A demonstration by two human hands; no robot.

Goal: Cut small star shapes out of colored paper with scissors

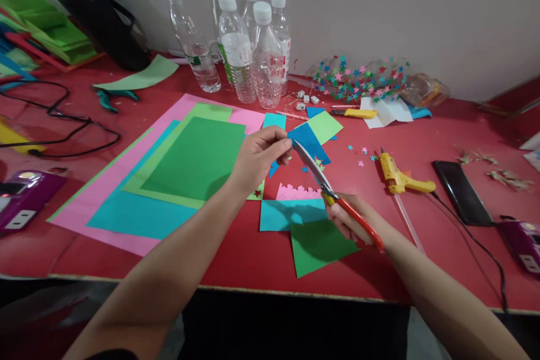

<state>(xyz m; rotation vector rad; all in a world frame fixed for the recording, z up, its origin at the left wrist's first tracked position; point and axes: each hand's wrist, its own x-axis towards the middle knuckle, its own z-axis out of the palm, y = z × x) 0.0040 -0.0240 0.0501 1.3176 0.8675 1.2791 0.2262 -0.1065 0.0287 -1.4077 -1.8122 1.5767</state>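
Scissors (311, 166) in your right hand (366, 210), fingers curled; angle blades clear of your left hand (256, 155), pinching something unclear.

The clear ribbed plastic bottles with white caps (269, 62) look glossy. The stacked dark green rectangular paper sheet (196, 154) looks smooth and matt; the curved scissor blades (310, 162) are shiny metal.
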